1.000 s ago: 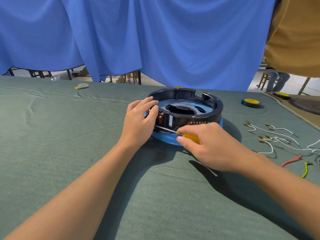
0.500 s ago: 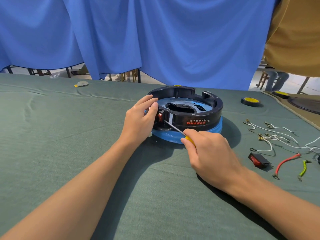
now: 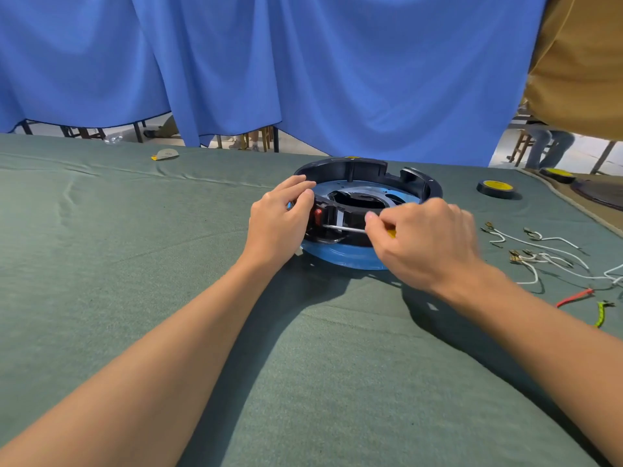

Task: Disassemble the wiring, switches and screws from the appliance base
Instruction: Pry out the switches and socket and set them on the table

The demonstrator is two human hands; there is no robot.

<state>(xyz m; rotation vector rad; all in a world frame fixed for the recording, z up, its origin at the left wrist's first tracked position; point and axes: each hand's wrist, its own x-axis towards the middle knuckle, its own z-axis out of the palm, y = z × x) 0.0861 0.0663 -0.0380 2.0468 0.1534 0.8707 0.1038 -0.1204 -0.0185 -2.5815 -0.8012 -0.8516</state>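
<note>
The green table [image 3: 135,298] holds the round appliance base [image 3: 371,166]. The left hand [image 3: 276,227] curls its fingers around the base's left rim. At the base's front, the right hand [image 3: 428,241] pinches a screwdriver [image 3: 344,228]. Its tip is by the red switch [image 3: 317,215]. I think the switch comes out next, with a gentle push.
</note>
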